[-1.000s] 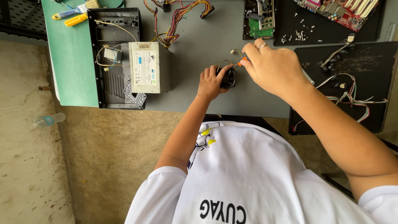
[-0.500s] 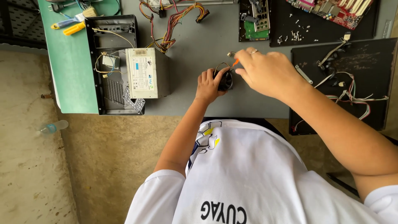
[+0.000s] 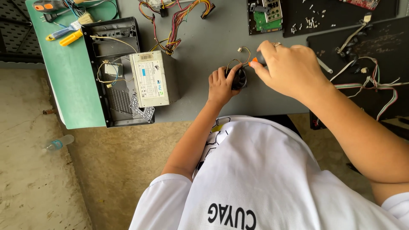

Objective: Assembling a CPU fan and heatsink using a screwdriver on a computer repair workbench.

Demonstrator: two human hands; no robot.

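Note:
My left hand (image 3: 221,85) grips a small black round cooling fan (image 3: 240,79) on the grey table (image 3: 200,51), with the fan's thin wires (image 3: 239,55) looping up behind it. My right hand (image 3: 292,70) is closed around a screwdriver with an orange-and-black handle (image 3: 254,61); only the handle's end shows, right next to the fan. The tool's tip is hidden between hand and fan.
A grey power supply box (image 3: 149,79) sits in an open black computer case (image 3: 115,64) on a green mat (image 3: 70,76) at left. Coloured cable bundle (image 3: 179,25), a circuit board (image 3: 266,17), black mats with screws and ribbon cables (image 3: 366,81) lie behind and right. A plastic bottle (image 3: 57,144) lies on the floor.
The view has shifted slightly; both hands stay at the fan, my right hand sliding a little right and down with the screwdriver.

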